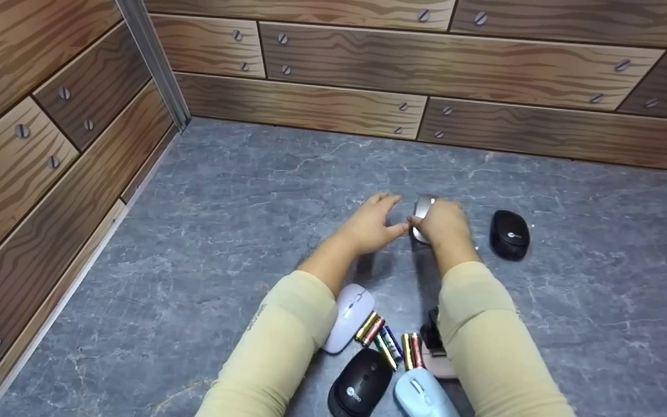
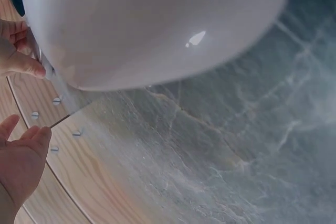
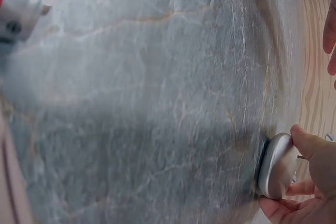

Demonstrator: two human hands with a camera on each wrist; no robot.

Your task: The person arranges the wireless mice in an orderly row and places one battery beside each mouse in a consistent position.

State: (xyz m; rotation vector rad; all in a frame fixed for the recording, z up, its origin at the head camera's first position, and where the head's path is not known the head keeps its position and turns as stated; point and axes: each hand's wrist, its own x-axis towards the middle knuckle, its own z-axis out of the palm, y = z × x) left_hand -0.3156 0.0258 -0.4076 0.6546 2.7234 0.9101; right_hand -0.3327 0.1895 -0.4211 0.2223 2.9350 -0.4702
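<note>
My right hand (image 1: pixel 444 224) holds a silver computer mouse (image 1: pixel 424 204) at its sides, on or just above the grey marbled surface. In the right wrist view the thumb and fingers span the rounded silver mouse (image 3: pixel 275 167). My left hand (image 1: pixel 370 227) is just left of that mouse, fingers extended and thumb pointing toward it. Nothing is in its grasp; in the left wrist view the left hand (image 2: pixel 23 163) shows spread fingers. Part of the silver mouse is hidden behind the right hand.
A black mouse (image 1: pixel 509 235) lies to the right. Nearer are a pale lilac mouse (image 1: pixel 350 318), several batteries (image 1: pixel 388 343), another black mouse (image 1: pixel 361 382) and a light blue mouse (image 1: pixel 425 394). A pinkish object (image 1: pixel 439 367) with a black part is partly under the right sleeve. Wood-patterned walls (image 1: pixel 333 52) stand behind and left.
</note>
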